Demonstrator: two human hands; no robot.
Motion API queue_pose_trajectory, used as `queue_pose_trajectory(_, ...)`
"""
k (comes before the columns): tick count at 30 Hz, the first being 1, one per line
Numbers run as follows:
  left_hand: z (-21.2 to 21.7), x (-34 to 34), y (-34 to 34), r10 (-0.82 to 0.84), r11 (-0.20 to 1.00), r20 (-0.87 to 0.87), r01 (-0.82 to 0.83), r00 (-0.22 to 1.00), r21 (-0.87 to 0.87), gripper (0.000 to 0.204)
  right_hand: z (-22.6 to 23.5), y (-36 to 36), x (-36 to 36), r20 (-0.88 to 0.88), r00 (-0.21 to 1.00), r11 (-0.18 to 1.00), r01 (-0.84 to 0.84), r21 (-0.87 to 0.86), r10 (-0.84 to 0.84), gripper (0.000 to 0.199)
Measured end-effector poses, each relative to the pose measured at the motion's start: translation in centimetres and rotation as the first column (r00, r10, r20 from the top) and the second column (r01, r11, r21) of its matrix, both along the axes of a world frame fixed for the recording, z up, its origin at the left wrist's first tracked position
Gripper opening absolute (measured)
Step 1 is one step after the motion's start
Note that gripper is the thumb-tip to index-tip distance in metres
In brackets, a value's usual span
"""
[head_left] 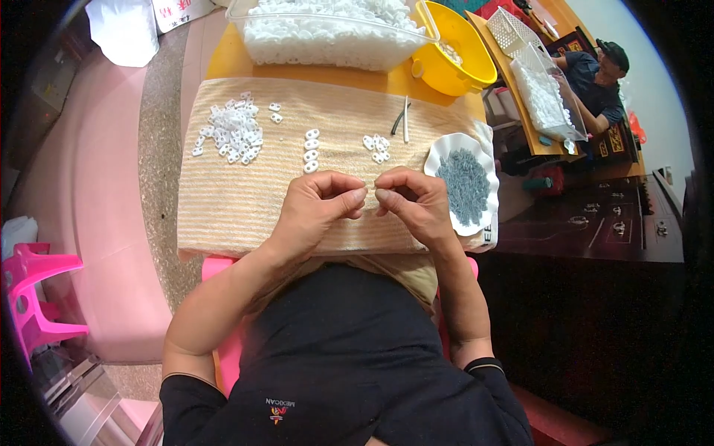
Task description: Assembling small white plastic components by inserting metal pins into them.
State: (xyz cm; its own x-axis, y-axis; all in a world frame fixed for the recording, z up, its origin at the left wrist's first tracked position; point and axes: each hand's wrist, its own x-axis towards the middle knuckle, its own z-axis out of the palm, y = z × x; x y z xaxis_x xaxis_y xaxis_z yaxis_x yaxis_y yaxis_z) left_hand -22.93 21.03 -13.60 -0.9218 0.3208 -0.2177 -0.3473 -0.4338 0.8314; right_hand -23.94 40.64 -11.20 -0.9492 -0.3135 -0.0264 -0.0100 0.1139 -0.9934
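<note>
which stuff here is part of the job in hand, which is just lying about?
In use: left hand and right hand pinching something too small to tell, white ring pile, row of rings, dish of grey pins, striped cloth.

Lying about: yellow bowl, pink stool, white bag.

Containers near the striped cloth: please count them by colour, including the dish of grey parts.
Clear plastic bin, full of white parts: 1
Yellow bowl: 1
White scalloped dish, holding small grey parts: 1
Total: 3
The person's left hand and right hand pinch something too small to tell.
</note>
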Motion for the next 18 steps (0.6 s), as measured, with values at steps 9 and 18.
queue_pose_trajectory(9, 0.71, 0.08, -0.16, -0.066, 0.998, -0.015, 0.066, 0.998, 0.006, 0.012, -0.18, -0.51, 0.26, 0.031, 0.997, 0.992, -0.068, -0.107, 0.071, 0.009)
queue_pose_trajectory(18, 0.55, 0.13, -0.03, -0.063, 0.997, 0.013, 0.062, 0.998, 0.042, 0.011, -0.56, -0.11, 0.15, 0.018, 0.993, 0.991, -0.112, -0.078, 0.114, 0.009)
